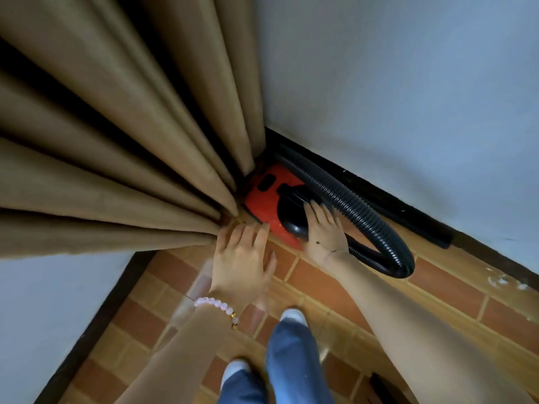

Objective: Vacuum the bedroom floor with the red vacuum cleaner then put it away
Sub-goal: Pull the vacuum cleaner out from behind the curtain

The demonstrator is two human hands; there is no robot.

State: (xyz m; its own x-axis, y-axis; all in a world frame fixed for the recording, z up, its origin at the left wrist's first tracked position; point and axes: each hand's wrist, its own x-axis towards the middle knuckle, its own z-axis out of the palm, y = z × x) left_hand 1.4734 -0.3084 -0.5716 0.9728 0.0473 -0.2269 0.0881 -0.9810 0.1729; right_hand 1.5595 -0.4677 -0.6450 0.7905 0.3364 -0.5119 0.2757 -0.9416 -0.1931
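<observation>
Head view: right hand (323, 228) lies flat on the red vacuum cleaner (262, 196), left hand (242, 258) spread open just beside it.

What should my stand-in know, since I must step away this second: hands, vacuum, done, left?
The left hand is open, fingers spread, by the curtain hem at the near edge of the red vacuum cleaner; contact unclear.
The right hand lies flat on its black handle, not gripping.
The cleaner sits on the tiled floor in the corner, partly under the curtain, hose looped along the wall.
Done: unclear whether the floor is vacuumed.
Left: if not, pull it out and vacuum; if so, it looks stowed.
</observation>
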